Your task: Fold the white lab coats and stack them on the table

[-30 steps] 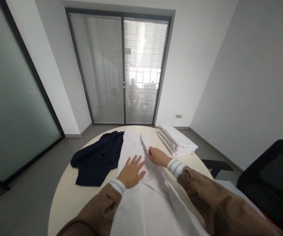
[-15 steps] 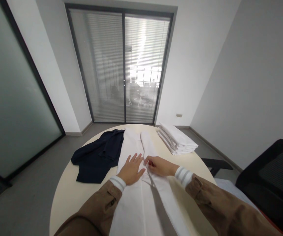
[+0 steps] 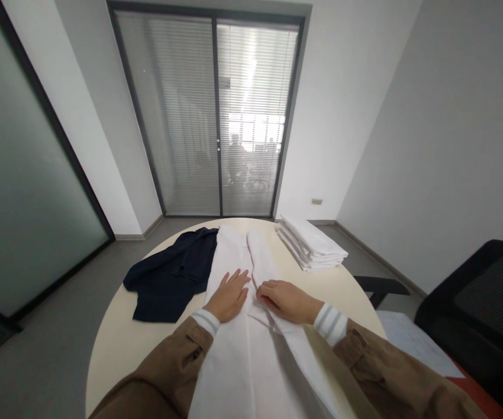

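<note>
A long white garment (image 3: 229,372), perhaps a coat, lies lengthwise down the round table, its far end near the back edge and its near end running out of view at the bottom. My left hand (image 3: 229,295) rests flat on its left half, fingers spread. Just to the right, my right hand (image 3: 289,299) has its fingers bent together on the turned-over right strip of the white cloth; the fingertips are partly hidden. Below this hand the strip stands raised in a loose fold.
A dark navy garment (image 3: 159,291) lies at the table's left, touching the white one. Folded white cloths (image 3: 315,247) are stacked at the back right. Beyond the right edge stands a black chair (image 3: 482,302) with papers (image 3: 417,340) on its red seat. The table (image 3: 112,355) is cream.
My right hand has turned more palm-down and shifted slightly toward me along the fold. My left hand stays flat on the cloth. The whole view has shifted slightly.
</note>
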The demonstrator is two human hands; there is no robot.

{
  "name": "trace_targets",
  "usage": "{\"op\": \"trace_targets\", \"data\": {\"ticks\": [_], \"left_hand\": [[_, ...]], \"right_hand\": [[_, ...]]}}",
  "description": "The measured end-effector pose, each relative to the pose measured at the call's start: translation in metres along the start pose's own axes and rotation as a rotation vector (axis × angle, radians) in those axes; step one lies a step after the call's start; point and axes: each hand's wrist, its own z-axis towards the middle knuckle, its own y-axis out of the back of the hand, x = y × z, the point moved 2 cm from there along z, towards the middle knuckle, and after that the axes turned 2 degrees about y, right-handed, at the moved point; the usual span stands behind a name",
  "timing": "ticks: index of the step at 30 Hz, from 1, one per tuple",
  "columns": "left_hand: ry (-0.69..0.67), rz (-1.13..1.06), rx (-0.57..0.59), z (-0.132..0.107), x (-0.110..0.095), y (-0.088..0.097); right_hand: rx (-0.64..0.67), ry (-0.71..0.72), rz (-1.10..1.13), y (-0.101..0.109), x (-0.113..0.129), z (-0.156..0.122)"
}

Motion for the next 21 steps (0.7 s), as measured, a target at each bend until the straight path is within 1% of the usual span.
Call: {"op": "trace_targets", "data": {"ticks": [4, 7, 9, 12, 15, 18, 21], "left_hand": [[-0.010, 0.004, -0.003, -0.001, 0.000, -0.001], [-0.008, 0.012, -0.007, -0.001, 0.000, -0.002], [-0.005, 0.001, -0.006, -0.001, 0.000, -0.002], [0.008, -0.045, -0.005, 0.001, 0.000, -0.001], [0.032, -0.092, -0.009, 0.003, 0.001, -0.002], [0.041, -0.102, -0.015, 0.004, 0.003, -0.003], [0.027, -0.093, -0.023, 0.003, 0.003, -0.003]], "right_hand": [[0.084, 0.040, -0.038, 0.002, 0.002, 0.000], [0.142, 0.035, -0.090, 0.008, 0.003, 0.000], [0.147, 0.029, -0.093, 0.012, 0.004, 0.001], [0.098, 0.008, -0.041, 0.012, 0.006, 0.005], [0.038, 0.002, 0.007, -0.001, 0.007, 0.011], [-0.009, 0.006, 0.015, -0.024, 0.009, 0.013], [-0.099, -0.024, 0.053, -0.042, 0.008, 0.009]]}}
